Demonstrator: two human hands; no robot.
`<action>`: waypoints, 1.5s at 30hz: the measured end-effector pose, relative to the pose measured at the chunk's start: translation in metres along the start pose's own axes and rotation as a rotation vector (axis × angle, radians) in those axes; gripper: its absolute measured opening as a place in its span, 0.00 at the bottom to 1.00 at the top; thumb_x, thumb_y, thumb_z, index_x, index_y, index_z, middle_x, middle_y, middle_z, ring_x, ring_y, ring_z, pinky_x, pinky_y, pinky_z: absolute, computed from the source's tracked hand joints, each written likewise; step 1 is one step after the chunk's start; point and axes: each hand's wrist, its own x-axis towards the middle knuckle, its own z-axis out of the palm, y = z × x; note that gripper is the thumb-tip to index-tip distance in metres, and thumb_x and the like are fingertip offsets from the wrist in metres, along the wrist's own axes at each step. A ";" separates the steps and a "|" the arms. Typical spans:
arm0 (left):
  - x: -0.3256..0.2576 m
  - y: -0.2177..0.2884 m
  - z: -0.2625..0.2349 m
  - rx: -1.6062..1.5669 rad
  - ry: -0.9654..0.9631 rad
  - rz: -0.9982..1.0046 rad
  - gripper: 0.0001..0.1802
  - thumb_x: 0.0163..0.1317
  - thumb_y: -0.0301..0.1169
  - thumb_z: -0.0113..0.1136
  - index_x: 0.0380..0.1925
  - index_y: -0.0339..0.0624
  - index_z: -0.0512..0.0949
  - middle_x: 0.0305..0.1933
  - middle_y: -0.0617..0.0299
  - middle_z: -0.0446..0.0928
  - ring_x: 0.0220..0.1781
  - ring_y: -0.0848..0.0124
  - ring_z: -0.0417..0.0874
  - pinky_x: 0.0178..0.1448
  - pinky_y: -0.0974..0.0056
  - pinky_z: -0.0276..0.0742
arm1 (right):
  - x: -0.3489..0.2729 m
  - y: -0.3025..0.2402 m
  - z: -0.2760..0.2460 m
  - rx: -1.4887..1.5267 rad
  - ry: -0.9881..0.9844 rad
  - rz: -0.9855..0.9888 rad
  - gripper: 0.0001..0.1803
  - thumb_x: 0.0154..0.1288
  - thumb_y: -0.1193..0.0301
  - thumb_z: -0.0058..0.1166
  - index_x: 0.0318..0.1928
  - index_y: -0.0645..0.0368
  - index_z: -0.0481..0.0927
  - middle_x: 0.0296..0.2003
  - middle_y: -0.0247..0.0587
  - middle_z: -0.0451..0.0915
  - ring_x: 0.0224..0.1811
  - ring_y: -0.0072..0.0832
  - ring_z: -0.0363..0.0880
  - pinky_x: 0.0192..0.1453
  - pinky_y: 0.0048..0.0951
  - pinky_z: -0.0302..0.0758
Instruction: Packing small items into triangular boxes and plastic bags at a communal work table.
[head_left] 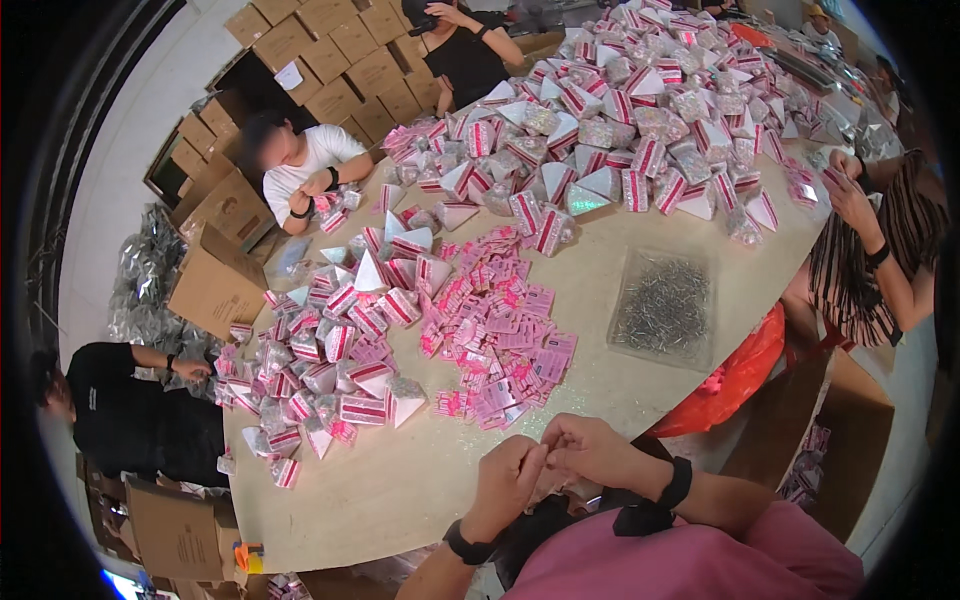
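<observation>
Since both hands are bunched up together at the near edge of the table (390, 505), it's kinda hard to see what's going on between the fingers. The left hand (508, 476) has its fingers curled in, knuckles up, tips meeting the other hand's. The right hand (592, 447) is curled too, bent over at the wrist with its thumb and fingers brought in toward the left. Neither is spread flat, but I honestly can't tell whether they're clamped on anything. Some pale bit (549, 485) shows just below the fingertips, too unclear to name.

Pose-wise, the left forearm slants up and right from the lower edge, and the right one slants up and left, with a dark wristband (678, 483) on the right wrist.

Closest stuff on the tabletop is the messy heap of pink cards (500, 345), just past the hands and a little left. Farther left of them sits a pile of wrapped packs (340, 335). Ahead and to the right of the hands there's a shallow clear tray (640, 352) full of small metal pieces (662, 305), and a red plastic bag (738, 378) hangs off to their right.
</observation>
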 end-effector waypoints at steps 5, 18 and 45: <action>0.014 0.008 0.003 -0.560 -0.060 -0.401 0.12 0.67 0.31 0.52 0.27 0.36 0.74 0.20 0.69 0.65 0.26 0.82 0.63 0.28 0.72 0.61 | -0.004 -0.004 0.001 -0.654 0.231 -0.468 0.09 0.58 0.72 0.55 0.37 0.64 0.75 0.29 0.48 0.76 0.31 0.43 0.78 0.36 0.35 0.74; 0.211 -0.011 0.008 0.089 -0.092 -0.018 0.13 0.57 0.37 0.57 0.32 0.35 0.76 0.26 0.53 0.75 0.29 0.63 0.75 0.36 0.60 0.71 | 0.021 0.052 -0.064 0.441 0.287 0.152 0.07 0.63 0.70 0.54 0.34 0.61 0.78 0.23 0.32 0.76 0.22 0.17 0.71 0.25 0.18 0.66; 0.238 -0.045 0.058 -0.497 0.150 -0.125 0.42 0.49 0.26 0.68 0.63 0.43 0.56 0.51 0.57 0.70 0.47 0.70 0.75 0.50 0.65 0.74 | 0.021 0.086 -0.108 0.793 -0.142 0.305 0.08 0.64 0.76 0.50 0.41 0.66 0.74 0.24 0.35 0.72 0.25 0.21 0.71 0.28 0.17 0.67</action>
